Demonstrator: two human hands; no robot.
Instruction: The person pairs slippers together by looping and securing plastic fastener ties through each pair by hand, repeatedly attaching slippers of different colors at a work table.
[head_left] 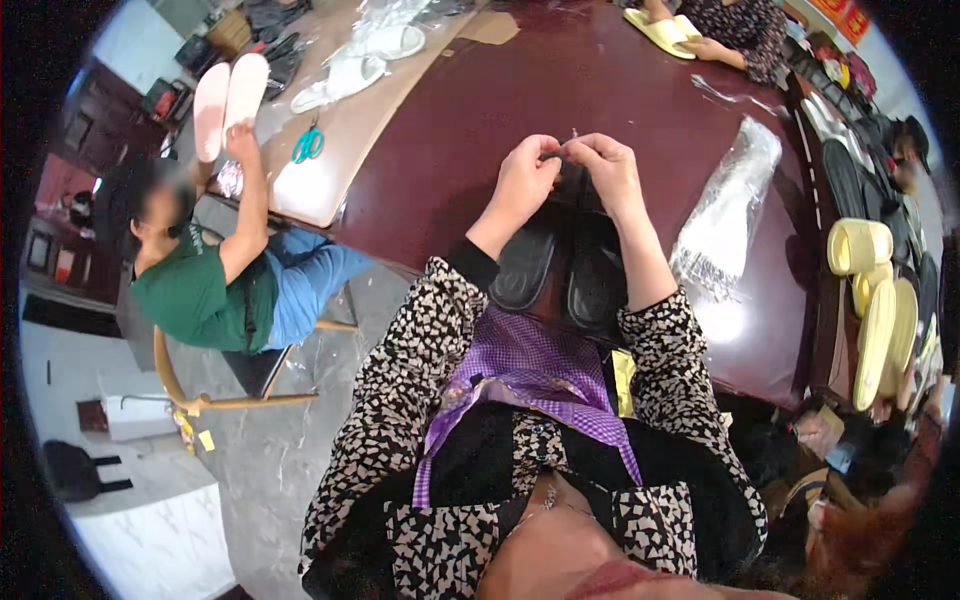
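Observation:
A pair of black slippers (525, 270) lies side by side on the dark red table, close to its near edge. Above their far ends, my left hand (517, 188) and my right hand (612, 178) meet with their fingertips pinched together. Something thin and small seems to be between the fingertips, but I cannot make out what it is. My wrists and fingers partly cover the slippers' far ends. To the right of my right hand lies a clear plastic bag (730, 200) of white, thin strands with loose ends showing.
At left, a seated person in a green shirt holds pink slippers (228, 100). Teal scissors (309, 144) and wrapped white slippers (365, 72) lie beyond. Across the table (450, 120), another person handles a yellow slipper (662, 35). Yellow slippers (876, 330) and black ones line the right side.

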